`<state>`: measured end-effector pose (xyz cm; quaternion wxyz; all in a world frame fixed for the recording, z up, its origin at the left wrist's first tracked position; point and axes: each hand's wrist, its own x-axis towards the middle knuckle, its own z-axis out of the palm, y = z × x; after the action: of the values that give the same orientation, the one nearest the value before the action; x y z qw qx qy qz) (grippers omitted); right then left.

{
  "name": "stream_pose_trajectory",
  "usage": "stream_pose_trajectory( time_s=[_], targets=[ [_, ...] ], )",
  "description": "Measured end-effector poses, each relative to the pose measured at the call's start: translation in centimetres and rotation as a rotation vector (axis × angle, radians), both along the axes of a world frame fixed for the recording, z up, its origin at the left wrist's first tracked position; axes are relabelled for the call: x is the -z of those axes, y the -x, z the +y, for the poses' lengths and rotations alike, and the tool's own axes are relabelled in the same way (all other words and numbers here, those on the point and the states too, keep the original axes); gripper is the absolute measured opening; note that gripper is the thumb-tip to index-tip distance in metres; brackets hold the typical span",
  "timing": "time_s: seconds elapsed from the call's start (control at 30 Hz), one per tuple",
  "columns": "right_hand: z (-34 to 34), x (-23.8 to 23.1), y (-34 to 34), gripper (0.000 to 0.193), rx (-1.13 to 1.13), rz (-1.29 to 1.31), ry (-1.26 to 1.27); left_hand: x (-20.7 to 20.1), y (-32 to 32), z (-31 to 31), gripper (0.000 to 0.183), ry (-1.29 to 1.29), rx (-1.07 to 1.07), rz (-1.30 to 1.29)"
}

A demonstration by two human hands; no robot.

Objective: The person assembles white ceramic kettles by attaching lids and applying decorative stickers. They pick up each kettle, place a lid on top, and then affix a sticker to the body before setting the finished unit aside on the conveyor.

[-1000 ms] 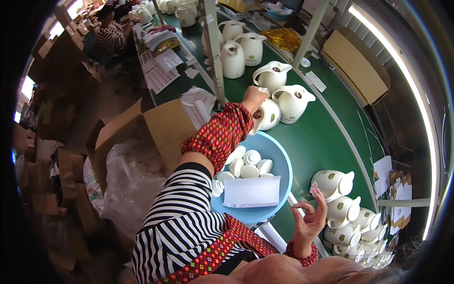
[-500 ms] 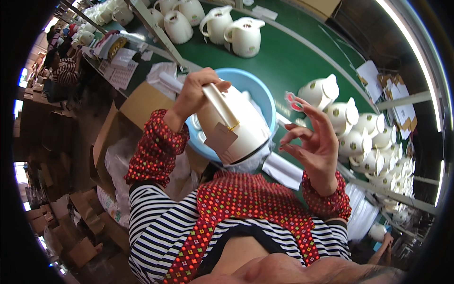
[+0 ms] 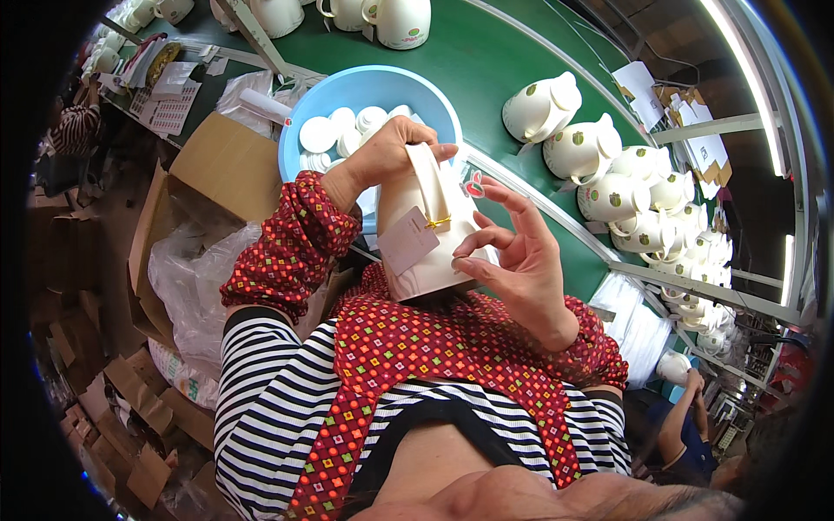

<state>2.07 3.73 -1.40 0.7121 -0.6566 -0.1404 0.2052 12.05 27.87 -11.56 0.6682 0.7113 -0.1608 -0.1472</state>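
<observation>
My left hand [image 3: 388, 156] is closed round the handle of a cream-white vacuum jug [image 3: 407, 200], tilted close in front of my chest. From the handle hangs a pale card tag [image 3: 408, 240] on a gold tie. On the index fingertip of my right hand [image 3: 526, 269] sits a small red-and-white sticker [image 3: 473, 185], right beside the jug's wall. The other fingers of that hand are bent, with the thumb near the jug's lower side. Part of the jug is hidden behind my left hand and the tag.
A blue basin [image 3: 298, 117] with white round lids [image 3: 321, 135] stands beyond the jug. More jugs [image 3: 612, 187] crowd the green bench [image 3: 478, 95] to the right and far side. An open cardboard box [image 3: 226, 165] with clear plastic bags [image 3: 191, 269] is at left.
The jug has come nearer my chest and turned more upright. My right hand has moved left, bringing the sticker up to the jug's side. More of the basin shows.
</observation>
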Motion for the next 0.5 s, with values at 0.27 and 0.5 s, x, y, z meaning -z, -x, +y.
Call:
stream_pose_trajectory(
  time_s=[0.27, 0.5],
  targets=[
    [0.1, 1.2, 1.0, 0.077, 0.025, -0.001, 0.01, -0.3, 0.7, -0.3, 0.043, 0.006, -0.03, -0.005],
    [0.3, 2.2, 1.5, 0.072, 0.046, -0.139, 0.105, -0.2, 1.2, -0.4, 0.04, 0.031, -0.057, -0.029]
  ],
)
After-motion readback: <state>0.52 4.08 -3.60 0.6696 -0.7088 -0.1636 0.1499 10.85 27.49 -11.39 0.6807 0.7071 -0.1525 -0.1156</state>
